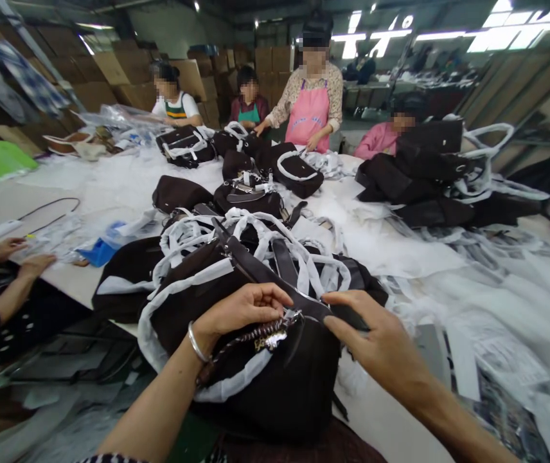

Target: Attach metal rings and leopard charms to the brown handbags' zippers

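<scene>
A dark brown bag lies at the table's near edge, with white-wrapped handles. My left hand, a silver bangle at its wrist, has its fingers curled together at a metal clasp on the bag's top edge. A braided cord with a shiny charm hangs just below those fingers. On the right, my right hand pinches the dark strap or top edge of the bag between thumb and fingers.
More dark bags with white-wrapped handles crowd the table ahead, and another pile stands at right. Plastic wrapping covers the right side. Another person's hands are at the left edge near a blue item. Several people work across the table.
</scene>
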{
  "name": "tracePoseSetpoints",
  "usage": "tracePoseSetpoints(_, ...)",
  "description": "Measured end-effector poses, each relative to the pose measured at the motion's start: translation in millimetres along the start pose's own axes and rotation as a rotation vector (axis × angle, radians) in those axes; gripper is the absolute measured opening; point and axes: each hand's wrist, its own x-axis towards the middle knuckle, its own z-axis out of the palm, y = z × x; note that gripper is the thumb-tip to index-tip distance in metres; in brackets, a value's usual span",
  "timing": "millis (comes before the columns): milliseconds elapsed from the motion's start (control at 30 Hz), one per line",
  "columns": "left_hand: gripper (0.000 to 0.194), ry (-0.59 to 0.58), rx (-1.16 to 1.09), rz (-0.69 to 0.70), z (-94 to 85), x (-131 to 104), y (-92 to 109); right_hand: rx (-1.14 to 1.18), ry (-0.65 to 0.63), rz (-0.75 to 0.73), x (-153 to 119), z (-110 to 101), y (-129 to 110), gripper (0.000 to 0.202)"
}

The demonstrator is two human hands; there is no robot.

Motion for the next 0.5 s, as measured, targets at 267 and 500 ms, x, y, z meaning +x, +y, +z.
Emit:
tracePoseSetpoints(267, 0.044, 0.1, 0.157, -0.069, 8.4, -32, 30, 0.051, -0.393, -0.139, 37, 41, -5, 0.033)
tracePoseSetpoints(500, 0.075, 0.207, 0.713, -0.268, 11.4, -113, 31, 0.128, -0.299, -0.175, 37, 38, 14, 0.026)
